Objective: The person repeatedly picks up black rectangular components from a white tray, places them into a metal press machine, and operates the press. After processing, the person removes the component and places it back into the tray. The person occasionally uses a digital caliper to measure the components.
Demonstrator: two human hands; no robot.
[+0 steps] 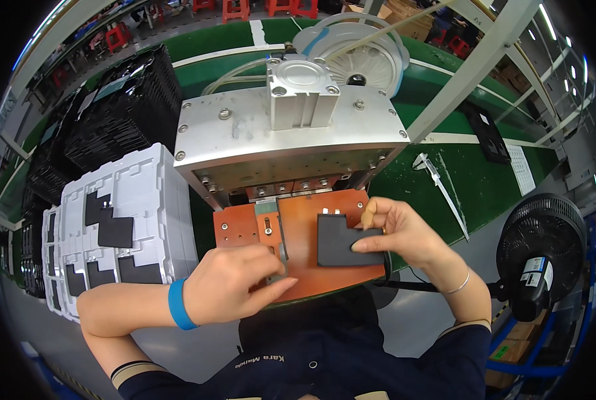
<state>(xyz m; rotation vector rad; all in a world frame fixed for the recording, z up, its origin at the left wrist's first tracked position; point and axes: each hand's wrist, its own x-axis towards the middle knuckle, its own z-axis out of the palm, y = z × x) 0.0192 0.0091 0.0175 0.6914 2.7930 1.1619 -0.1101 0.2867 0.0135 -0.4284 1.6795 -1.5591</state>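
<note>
My right hand point(404, 235) pinches a flat black notched piece point(336, 243) between thumb and fingers; two silver tabs show along its far edge. The piece is over the right part of the orange plate point(304, 280) under the metal press point(244, 140). My left hand point(234, 283), with a blue wristband, is at the plate's left front. Its fingers are curled beside a narrow dark upright edge point(282, 233) on the plate, thumb stretched to the right. Whatever those fingertips close on is hidden.
At left, a stack of white trays point(158, 220) bears several black pieces, with black trays point(124, 107) piled behind. A caliper point(441, 193) lies on the green bench at right. Black fan point(541, 247) at far right; pale round fan point(358, 57) behind the press.
</note>
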